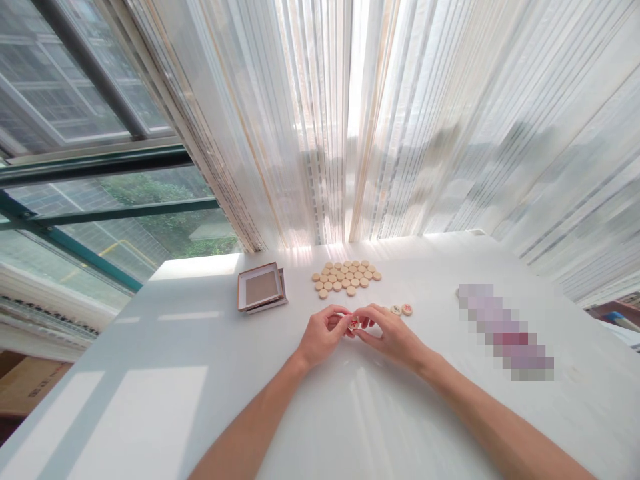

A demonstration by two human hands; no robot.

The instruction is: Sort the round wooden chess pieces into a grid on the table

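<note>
My left hand (323, 335) pinches a round wooden Chinese chess piece (354, 323) with a red character facing up, just above the white table. From the other side, my right hand (389, 335) has its thumb and fingertips closed about the same piece. Just beyond my right hand lie a piece with a dark character (396, 310) and one with a red character (407, 309). Part of another is hidden by my right hand. Farther back, several blank-faced Chinese chess pieces (345, 275) lie close together in a flat cluster.
An open shallow box (260, 288) sits left of the cluster, stacked on another box part. A blurred-out purplish object (505, 333) lies on the right of the white table (240, 400). Sheer striped curtains (330, 133) hang behind the table's far edge, with a window on the left.
</note>
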